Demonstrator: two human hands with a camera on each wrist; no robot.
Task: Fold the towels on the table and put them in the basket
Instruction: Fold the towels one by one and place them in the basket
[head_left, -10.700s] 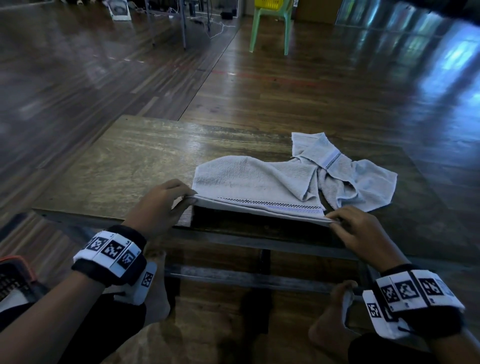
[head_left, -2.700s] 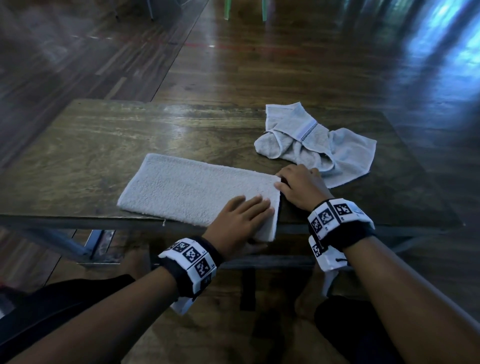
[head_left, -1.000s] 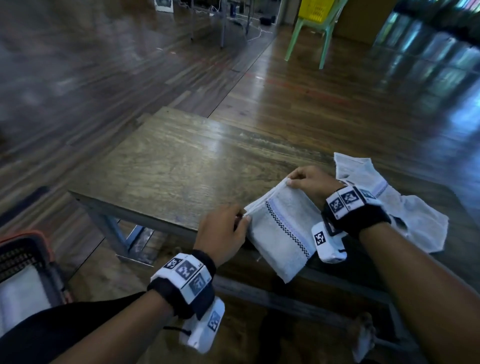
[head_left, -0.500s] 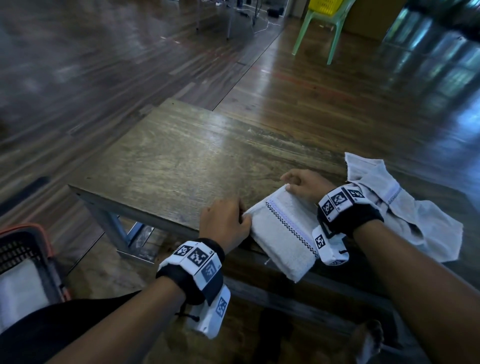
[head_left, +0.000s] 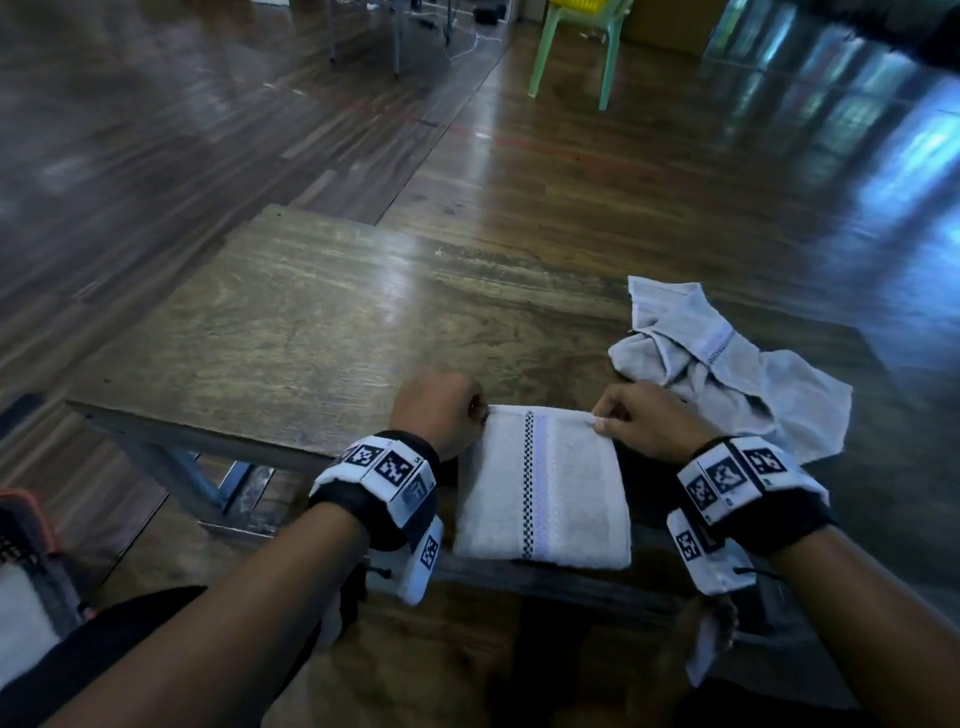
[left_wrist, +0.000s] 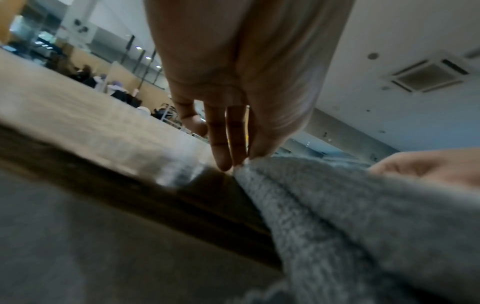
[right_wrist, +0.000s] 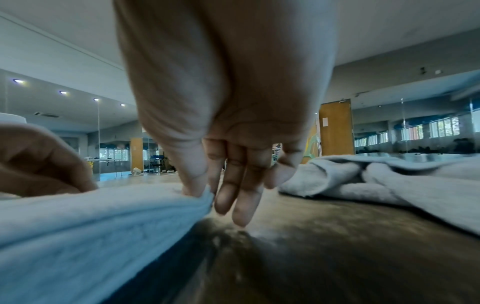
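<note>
Folded towel (head_left: 543, 483) lay at the near edge of the worktop (head_left: 291, 332), hanging partly over that edge, checkered stripe running front to back. Far left corner pinched by the left hand (head_left: 441, 410), between thumb and fingertips, the other fingers pointing down beside the cloth in the left wrist view (left_wrist: 363, 216). Far right corner pinched likewise by the right hand (head_left: 644, 421), thumb pressed on the cloth's edge in the right wrist view (right_wrist: 103, 222). Just beyond and to the right, a crumpled towel (head_left: 737, 374) lay in a heap on the wood, touching nothing held. Worktop itself dark grained wood with a glossy sheen, on a metal frame. At the far left edge, low beside the seat, sat the basket (head_left: 31, 525), orange-rimmed, with white cloth inside. All round, polished dark plank floor (head_left: 623, 171) catching window light; a green plastic chair (head_left: 574, 52) stood well beyond the worktop. Compared with half a second earlier, towel squared to the near edge rather than lying askew, stripe now straight, both hands drawn nearer the body, more of the cloth hanging off the front.
</note>
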